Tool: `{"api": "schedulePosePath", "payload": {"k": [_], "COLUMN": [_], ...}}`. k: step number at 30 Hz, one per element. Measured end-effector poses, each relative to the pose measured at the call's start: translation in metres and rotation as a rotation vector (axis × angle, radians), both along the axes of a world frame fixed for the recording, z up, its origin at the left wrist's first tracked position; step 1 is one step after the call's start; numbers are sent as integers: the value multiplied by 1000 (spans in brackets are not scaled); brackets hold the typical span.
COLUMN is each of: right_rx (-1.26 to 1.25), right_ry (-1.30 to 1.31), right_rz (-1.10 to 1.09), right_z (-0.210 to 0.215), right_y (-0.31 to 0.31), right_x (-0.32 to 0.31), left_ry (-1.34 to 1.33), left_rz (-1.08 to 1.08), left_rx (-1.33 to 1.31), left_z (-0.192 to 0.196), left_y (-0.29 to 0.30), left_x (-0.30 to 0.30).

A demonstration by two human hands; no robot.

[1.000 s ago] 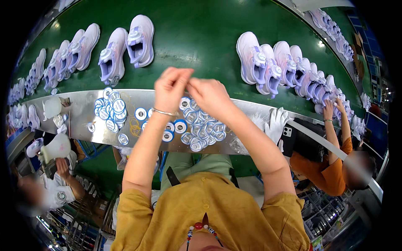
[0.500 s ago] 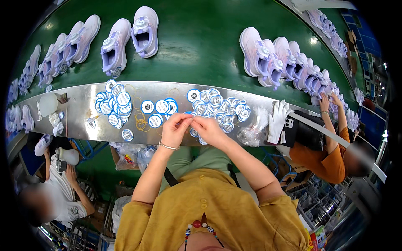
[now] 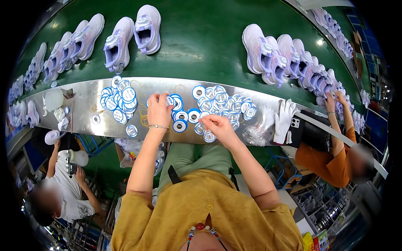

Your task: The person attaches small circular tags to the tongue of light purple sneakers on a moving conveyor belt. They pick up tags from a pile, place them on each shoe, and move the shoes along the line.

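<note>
My left hand (image 3: 158, 112) is over the steel ledge, its fingers closed on a round white tag with a blue rim (image 3: 170, 101). To its right, my right hand (image 3: 219, 129) has thumb and fingertips pinched together above more round tags; whatever they may hold is too small to make out. Between the hands lie a few tags with dark centre prints (image 3: 180, 116). A large heap of tags (image 3: 221, 98) spreads beyond my right hand. Another heap (image 3: 119, 100) lies left of my left hand, with thin yellow loops (image 3: 144, 113) in between.
Lilac shoes (image 3: 147, 29) stand on the green belt (image 3: 201, 46), with a row of them (image 3: 289, 56) at right. White gloves (image 3: 284, 121), clear plastic bags (image 3: 258, 133) and a phone (image 3: 295, 122) are on the right. Co-workers sit at both sides.
My hands, together before, have come apart: the left went left and away from me to the tags, the right slightly right. More tags show between them. The view has shifted slightly.
</note>
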State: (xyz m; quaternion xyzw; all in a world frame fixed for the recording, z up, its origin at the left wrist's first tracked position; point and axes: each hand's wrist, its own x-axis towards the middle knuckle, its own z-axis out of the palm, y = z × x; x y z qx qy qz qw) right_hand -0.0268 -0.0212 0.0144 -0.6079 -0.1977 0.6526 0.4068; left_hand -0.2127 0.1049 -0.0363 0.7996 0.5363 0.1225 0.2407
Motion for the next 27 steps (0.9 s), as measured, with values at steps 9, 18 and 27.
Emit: {"api": "schedulePosePath", "payload": {"k": [9, 18, 27], "right_rx": [-99, 12, 9], "right_ry": [7, -258, -289], "right_rz": [15, 152, 114], "right_z": [-5, -10, -9], "right_y": [15, 33, 34], "right_x": [-16, -34, -40], "left_ry": [-339, -484, -615], "left_rz": [173, 454, 593], "left_rx": [-509, -707, -747], "left_z": [-9, 5, 25], "left_y": [22, 4, -7], "left_x": [-28, -35, -31]}}
